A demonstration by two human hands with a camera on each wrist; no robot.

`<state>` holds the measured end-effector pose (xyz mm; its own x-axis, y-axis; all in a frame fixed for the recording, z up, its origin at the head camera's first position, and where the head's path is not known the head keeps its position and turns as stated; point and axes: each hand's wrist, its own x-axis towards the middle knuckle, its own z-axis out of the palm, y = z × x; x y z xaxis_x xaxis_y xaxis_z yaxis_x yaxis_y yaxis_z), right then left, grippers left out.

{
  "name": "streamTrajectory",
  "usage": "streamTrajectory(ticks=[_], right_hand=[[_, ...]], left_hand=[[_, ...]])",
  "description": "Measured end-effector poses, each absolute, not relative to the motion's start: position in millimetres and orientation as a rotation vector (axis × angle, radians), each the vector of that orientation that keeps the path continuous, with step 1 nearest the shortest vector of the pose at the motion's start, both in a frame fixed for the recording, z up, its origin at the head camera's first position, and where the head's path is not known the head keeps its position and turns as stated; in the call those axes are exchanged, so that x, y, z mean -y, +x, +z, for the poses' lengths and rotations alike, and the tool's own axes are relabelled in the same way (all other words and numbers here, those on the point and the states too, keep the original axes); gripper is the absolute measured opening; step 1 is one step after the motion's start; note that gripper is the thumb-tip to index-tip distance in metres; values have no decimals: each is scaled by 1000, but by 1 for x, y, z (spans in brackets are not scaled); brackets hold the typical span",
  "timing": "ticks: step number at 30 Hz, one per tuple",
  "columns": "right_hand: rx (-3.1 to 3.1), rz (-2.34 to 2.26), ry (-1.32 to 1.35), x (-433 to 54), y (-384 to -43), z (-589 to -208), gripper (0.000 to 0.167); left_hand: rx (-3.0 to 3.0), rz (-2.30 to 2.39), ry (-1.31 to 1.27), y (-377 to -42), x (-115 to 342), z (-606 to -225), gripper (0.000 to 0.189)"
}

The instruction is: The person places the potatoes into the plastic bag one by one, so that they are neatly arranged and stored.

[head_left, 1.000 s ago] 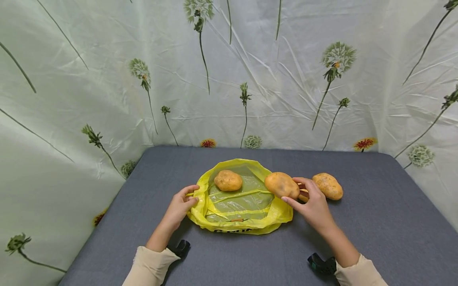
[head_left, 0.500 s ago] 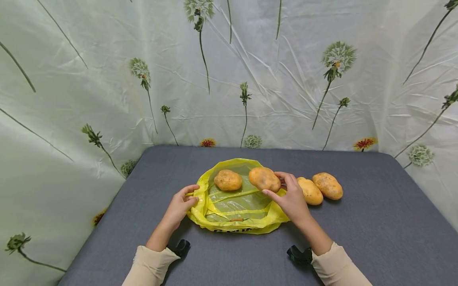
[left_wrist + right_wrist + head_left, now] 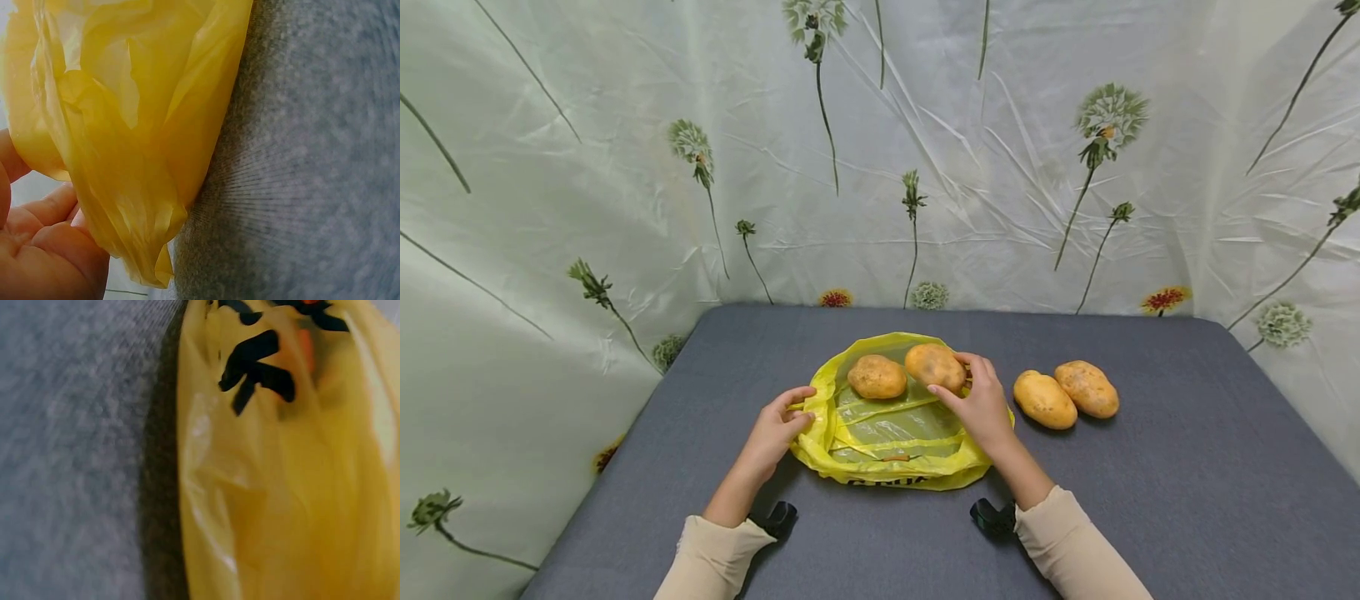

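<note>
A yellow plastic bag (image 3: 895, 479) lies with its mouth spread wide, black print on its front side. My left hand (image 3: 775, 429) holds the bag's left rim between thumb and fingers; in the left wrist view, the fingers (image 3: 47, 209) are partly behind the yellow film. Inside the bag, toward the back, rests one potato (image 3: 877, 377). My right hand (image 3: 981, 408) grips a second potato (image 3: 936, 367) by its right end, within the bag's mouth and close beside the first. The right wrist view shows only the bag's printed side (image 3: 262, 456), not the hand.
Two more potatoes (image 3: 1045, 401) (image 3: 1086, 389) lie side by side on the grey cloth-covered table (image 3: 1187, 467), right of the bag. A flower-patterned curtain (image 3: 1000, 167) hangs behind the table and along its left side. Black wrist devices (image 3: 994, 518) sit under both forearms.
My right hand has carried its potato leftward from the bag's right rim into the mouth, near the first potato. The left hand has stayed at the left rim.
</note>
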<state>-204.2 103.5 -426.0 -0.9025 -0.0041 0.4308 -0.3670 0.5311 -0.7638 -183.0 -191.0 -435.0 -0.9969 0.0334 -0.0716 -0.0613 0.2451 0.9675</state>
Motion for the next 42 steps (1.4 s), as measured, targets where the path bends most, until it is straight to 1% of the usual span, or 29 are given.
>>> streamTrajectory(ticks=[19, 25, 28, 37, 42], right_hand=[[2503, 1260, 175, -89, -225, -438, 55], [2509, 1265, 139, -88, -226, -441, 56], [2513, 1281, 123, -88, -226, -441, 56], [2488, 1343, 125, -88, -223, -439, 57], [2463, 1444, 133, -90, -218, -437, 56]], left_hand=[[-2402, 1881, -44, -184, 192, -435, 40], [-2417, 1861, -28, -171, 183, -411, 38], [-2418, 1860, -23, -169, 182, -407, 37], [-2391, 1892, -36, -183, 191, -433, 40], [-2416, 1890, -18, -185, 192, -439, 39]])
